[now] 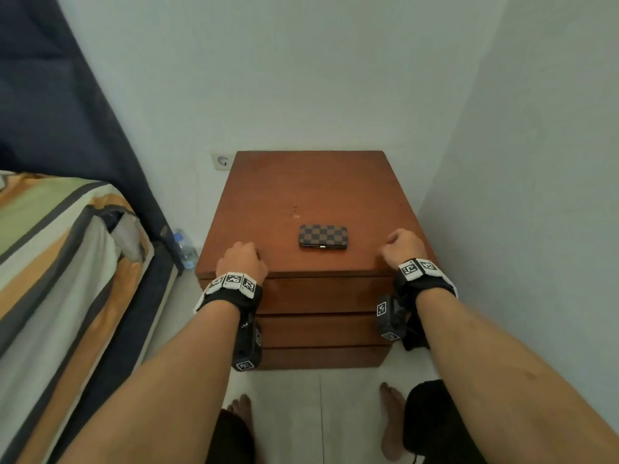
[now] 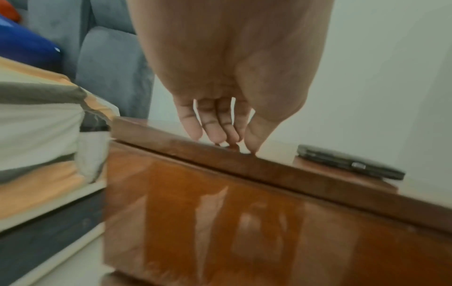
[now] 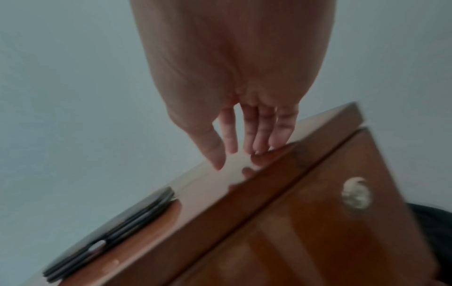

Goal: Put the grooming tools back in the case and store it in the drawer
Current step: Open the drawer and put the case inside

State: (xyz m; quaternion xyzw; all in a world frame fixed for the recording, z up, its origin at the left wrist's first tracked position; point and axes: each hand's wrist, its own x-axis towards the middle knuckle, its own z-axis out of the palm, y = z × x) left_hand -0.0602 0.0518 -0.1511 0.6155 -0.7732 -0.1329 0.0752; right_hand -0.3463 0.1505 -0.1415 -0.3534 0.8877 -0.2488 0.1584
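Note:
A closed grooming case with a brown checker pattern lies flat on the wooden nightstand top, near its front edge. No loose tools show. My left hand rests its fingertips on the top's front left edge, holding nothing. At the front right my right hand touches the top with its fingertips, also holding nothing. The case lies between the hands, apart from both. The top drawer front below is closed, as are the two drawers under it.
A striped bed stands close on the left, with a dark curtain behind it. A water bottle stands on the floor between bed and nightstand. A wall socket is behind, and a white wall hems in the right.

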